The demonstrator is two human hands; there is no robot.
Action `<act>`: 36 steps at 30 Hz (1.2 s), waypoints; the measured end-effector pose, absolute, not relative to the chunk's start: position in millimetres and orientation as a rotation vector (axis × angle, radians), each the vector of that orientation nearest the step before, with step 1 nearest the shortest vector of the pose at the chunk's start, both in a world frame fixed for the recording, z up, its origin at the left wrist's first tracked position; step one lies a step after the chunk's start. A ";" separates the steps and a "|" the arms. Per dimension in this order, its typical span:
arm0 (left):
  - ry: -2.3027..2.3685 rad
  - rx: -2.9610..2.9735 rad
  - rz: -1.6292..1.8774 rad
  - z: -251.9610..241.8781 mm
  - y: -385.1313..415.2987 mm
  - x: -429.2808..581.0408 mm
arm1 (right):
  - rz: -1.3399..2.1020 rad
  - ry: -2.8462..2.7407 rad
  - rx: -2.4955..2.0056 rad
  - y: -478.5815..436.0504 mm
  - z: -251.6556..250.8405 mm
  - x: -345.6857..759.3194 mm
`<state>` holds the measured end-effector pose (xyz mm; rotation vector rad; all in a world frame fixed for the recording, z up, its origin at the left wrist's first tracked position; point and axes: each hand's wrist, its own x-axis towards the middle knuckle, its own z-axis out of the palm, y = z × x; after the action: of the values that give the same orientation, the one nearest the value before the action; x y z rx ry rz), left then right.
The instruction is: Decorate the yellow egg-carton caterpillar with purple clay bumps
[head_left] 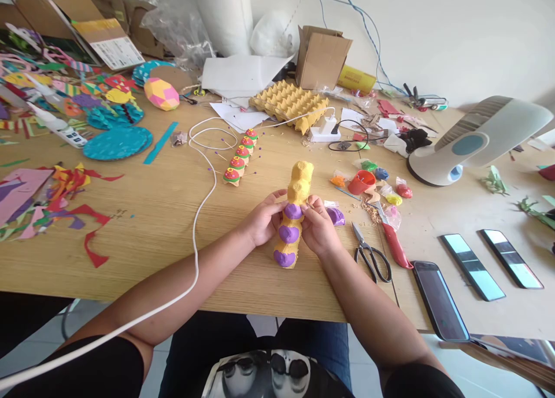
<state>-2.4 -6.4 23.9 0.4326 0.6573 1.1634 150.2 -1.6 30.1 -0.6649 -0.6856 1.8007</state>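
Observation:
A yellow strip of egg carton [288, 246] is held upright-lengthwise between both hands near the table's front edge. Purple clay covers several of its bumps at the near end, while the far bumps are bare yellow. My left hand [263, 220] grips the strip's left side with fingers closed. On the right side, my right hand [319, 224] pinches it, the thumb at the purple clay nearest the bare bumps. Close beside my right hand lies a packet of purple clay [335, 216]. Farther off stands a finished-looking caterpillar [240, 156] with red, green and yellow bumps.
Right of my hands are scissors [371, 254], a red-handled knife [395, 244], a red cup [361, 182] and clay packets. Phones [441, 299] lie at the right edge, near a white lamp-like device [477, 137]. An egg tray [289, 104] sits behind. A white cable [196, 236] crosses my left arm.

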 end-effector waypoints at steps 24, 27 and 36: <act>0.634 0.563 1.234 28.7 -8.1 -5.4 | 1.789 -0.749 -0.664 2.4 32.1 154.5; 0.704 0.619 1.262 31.0 -8.4 -5.5 | 1.787 -0.818 -0.668 2.6 33.8 155.1; 0.760 0.732 1.275 35.2 -7.5 -4.6 | 1.628 -1.010 -0.704 7.6 28.9 160.0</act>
<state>-4.6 -7.5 35.2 0.7325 0.7603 1.2749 160.0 7.6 28.9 -0.7043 -1.0099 1.6283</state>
